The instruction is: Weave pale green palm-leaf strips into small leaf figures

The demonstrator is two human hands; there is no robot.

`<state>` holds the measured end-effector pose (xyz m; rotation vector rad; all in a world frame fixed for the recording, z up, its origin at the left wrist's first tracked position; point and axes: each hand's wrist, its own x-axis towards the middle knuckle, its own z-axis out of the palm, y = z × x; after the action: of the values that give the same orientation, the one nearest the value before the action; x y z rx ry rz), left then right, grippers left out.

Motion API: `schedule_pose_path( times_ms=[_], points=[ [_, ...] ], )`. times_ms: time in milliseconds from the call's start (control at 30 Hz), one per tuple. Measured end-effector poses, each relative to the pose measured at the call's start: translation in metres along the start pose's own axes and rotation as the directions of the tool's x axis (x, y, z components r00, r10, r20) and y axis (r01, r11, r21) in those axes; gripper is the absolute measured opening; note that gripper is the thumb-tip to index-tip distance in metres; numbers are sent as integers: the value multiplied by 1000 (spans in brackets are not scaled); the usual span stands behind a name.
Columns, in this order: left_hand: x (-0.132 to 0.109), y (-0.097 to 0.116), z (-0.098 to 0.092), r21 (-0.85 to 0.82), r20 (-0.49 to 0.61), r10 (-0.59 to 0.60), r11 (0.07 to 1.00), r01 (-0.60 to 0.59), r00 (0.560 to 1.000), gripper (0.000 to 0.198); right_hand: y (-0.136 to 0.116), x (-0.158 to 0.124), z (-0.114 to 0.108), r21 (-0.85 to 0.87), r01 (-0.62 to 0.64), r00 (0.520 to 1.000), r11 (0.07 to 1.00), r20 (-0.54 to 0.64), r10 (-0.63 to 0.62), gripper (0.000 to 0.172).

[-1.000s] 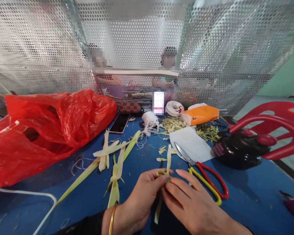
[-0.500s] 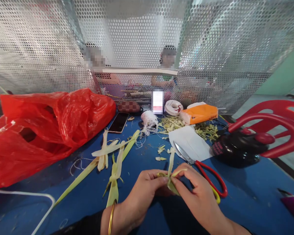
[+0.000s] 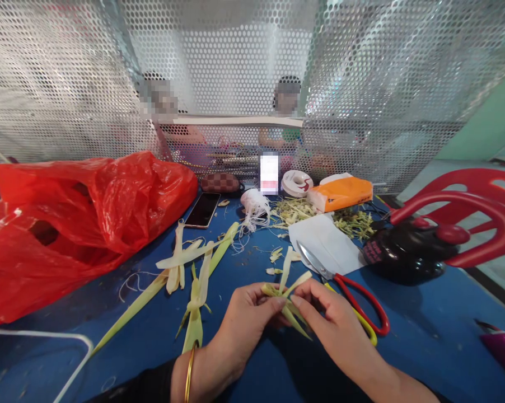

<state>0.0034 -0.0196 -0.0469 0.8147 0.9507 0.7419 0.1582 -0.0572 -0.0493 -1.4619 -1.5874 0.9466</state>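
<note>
Evidently, in the head view, the work centred on a small bundle of pale green leaf strips (image 3: 283, 292), held up just left of the steel-bladed scissors with one red and one yellow handle (image 3: 328, 274). The bare left hand (image 3: 244, 324), a thin gold bangle (image 3: 189, 375) at its wrist, gripped the bundle narrowly between thumb and bent fingers, probably to steady the spot where the strips met. The bare right hand (image 3: 332, 313) lay partly over the scissors' yellow handle; its thumb and forefinger came together in a fine pinch at the same joint, though I could not tell exactly which strip they had. With only the middle pinched, the ends splayed freely, presumably so that each could be told apart.

The scissors' handles pointed towards the person, likely for easy reach, and their blades rested on a creased white sheet of paper (image 3: 340, 252). Well left of the scissors lay a knotted piece of pale green leaf (image 3: 195, 302) and some crossed, flat cream leaf strips (image 3: 179, 260), seemingly spread out so that each stayed visible. Beyond the scissors sat a loose-ended spool of white thread (image 3: 255, 204) and a heap of yellowish-green leaf scraps (image 3: 294, 212), perhaps pushed back to leave room for the hands.
</note>
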Motion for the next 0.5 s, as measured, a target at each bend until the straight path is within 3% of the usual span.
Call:
schedule_pose_path(
  times_ms=[100, 200, 267, 333, 400, 500],
  points=[
    [6, -2, -6, -9, -74, 38, 999, -39, 997, 32, -1, -2, -5, -117, 123, 992, 985, 13, -122, 8],
    [9, -3, -9, 14, -100, 30, 999, -29, 995, 33, -6, -4, -11, -241, 340, 940, 909, 68, -334, 15],
    [8, -2, -9, 67, -92, 37, 997, -31, 995, 29, -11, -4, -15, -222, 424, 905, 878, 138, -402, 21],
    [5, 1, -6, 130, -63, 51, 991, -43, 997, 22, -18, -2, -19, -108, 416, 901, 903, 185, -393, 26],
    [2, 4, -3, 173, -16, 48, 984, -45, 999, 19, -21, 0, -21, 1, 331, 921, 944, 216, -323, 30],
    [-2, 7, 0, 212, 53, 42, 976, -52, 998, 18, -20, 2, -20, 10, 259, 943, 966, 214, -255, 25]
  ],
)
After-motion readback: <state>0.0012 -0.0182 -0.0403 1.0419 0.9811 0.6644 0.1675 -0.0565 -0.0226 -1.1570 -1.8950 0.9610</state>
